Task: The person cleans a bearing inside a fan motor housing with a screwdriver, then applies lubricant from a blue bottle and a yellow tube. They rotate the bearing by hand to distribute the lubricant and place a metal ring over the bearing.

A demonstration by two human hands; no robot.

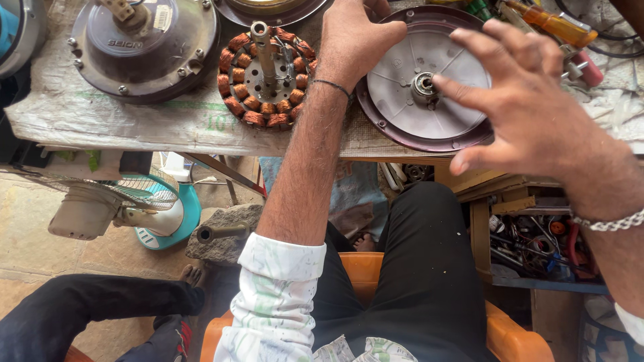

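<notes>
Head view: the round maroon-rimmed grey metal fan motor cover (429,77) lies flat at the bench's (134,114) near edge. The right hand (530,100), fingers spread wide and empty, hovers at its 3 o'clock, index fingertip at the central bearing. The left hand (352,40) grips the rim at 9 o'clock, beside the copper-wound stator (265,74).

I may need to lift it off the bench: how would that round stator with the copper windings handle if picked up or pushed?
The stator probably feels heavy for its size: a metal core ringed with dense copper coils. It looks stiff, lying flat, so a push would likely slide it over the cloth-covered bench rather than roll it. Its upright shaft offers a handle; the fine windings look easily scraped.
</notes>
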